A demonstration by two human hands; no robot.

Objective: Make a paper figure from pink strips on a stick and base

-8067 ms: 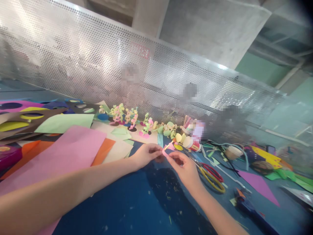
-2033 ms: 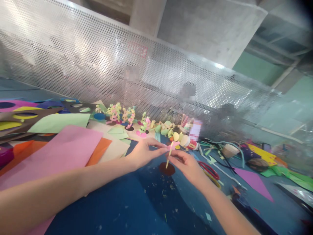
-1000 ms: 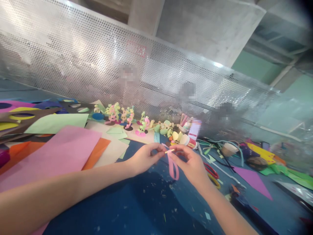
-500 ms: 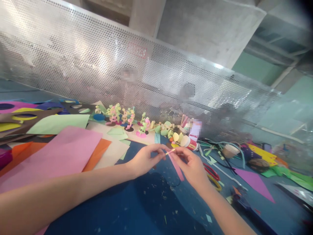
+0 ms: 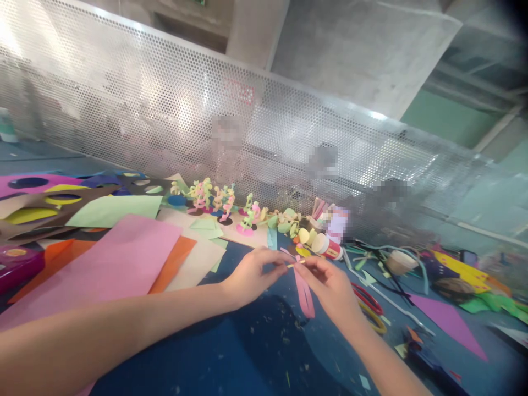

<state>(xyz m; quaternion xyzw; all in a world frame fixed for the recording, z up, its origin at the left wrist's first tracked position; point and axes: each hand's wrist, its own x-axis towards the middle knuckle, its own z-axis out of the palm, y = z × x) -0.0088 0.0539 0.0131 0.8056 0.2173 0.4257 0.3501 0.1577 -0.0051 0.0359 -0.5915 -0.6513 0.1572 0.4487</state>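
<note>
Forearms reach in from the lower edge over the blue bench (image 5: 231,352), which is speckled with paper scraps. The left hand (image 5: 251,275) and the right hand (image 5: 330,283) meet above the middle of the bench, fingers pinched narrow on a thin pale stick (image 5: 297,264) that bridges the two fingertips. A pink paper strip (image 5: 304,290) hangs from the stick beside the right hand, looped downward just above the bench. Just to the right of that hand lie scissors (image 5: 371,308) with red and yellow handles. To the left, a large pink paper sheet (image 5: 111,264) overlaps an orange sheet (image 5: 175,258). Farther back stands a row of small curled-paper figures (image 5: 223,201) on round bases, with a glue bottle (image 5: 330,248) on its side nearby. Behind everything runs a perforated metal screen (image 5: 165,121).
</note>
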